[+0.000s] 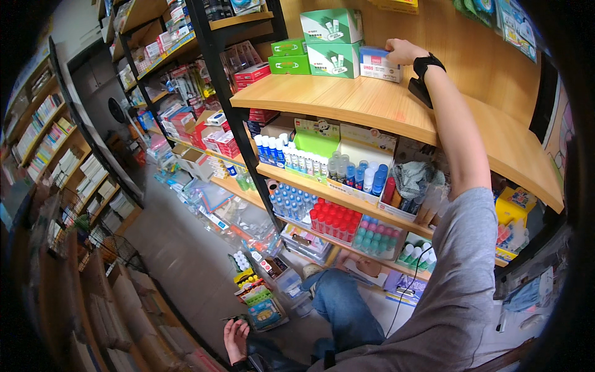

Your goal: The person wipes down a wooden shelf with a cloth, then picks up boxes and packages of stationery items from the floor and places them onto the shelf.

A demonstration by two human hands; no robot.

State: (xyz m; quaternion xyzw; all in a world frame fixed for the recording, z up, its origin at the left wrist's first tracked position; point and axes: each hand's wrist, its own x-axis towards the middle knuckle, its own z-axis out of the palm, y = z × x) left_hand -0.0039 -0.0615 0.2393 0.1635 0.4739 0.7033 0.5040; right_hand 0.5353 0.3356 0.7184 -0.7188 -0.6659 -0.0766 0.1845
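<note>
My right hand [403,51] reaches up to the wooden top shelf [325,93], its fingers at the upper right edge of a white and blue box [379,69]. Whether they grip the box cannot be told. To the left of that box stand two stacked green and white cartons [332,60] with glue sticks pictured on them, and two small green boxes [289,64]. My left hand [236,335] is low at the bottom of the view, fingers curled, close to a blue and yellow box [267,313] on the floor. Whether it holds anything is unclear.
Below the top shelf, racks hold glue sticks [307,162], red-capped bottles [333,219] and a crumpled grey cloth [411,179]. A black upright post [232,116] stands left of them. Boxes and plastic-wrapped goods lie along the floor; bookshelves [51,135] line the far left.
</note>
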